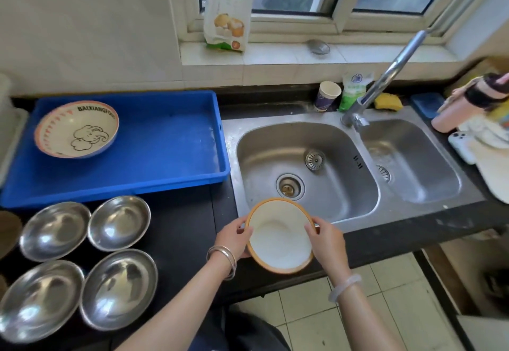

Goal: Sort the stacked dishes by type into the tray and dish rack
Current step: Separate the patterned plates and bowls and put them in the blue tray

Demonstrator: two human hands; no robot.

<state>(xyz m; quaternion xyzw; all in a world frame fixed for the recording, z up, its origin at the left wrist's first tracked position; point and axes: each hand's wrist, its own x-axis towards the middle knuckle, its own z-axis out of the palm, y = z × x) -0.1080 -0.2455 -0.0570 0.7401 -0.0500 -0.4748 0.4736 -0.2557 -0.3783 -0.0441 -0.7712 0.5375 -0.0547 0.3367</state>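
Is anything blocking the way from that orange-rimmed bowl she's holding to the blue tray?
Nothing visible does. Both hands, left and right, hold the orange-rimmed bowl; bare black counter lies toward the blue tray, with the steel bowls to the side.

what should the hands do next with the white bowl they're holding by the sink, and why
Probably carry the white bowl left and set it in the blue tray beside the printed bowl. Both hands, left and right, grip its rim, the tray has bare floor, and the four steel bowls sit apart on the counter.

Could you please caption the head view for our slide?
Both hands, left and right, hold an orange-rimmed bowl beside the sink.
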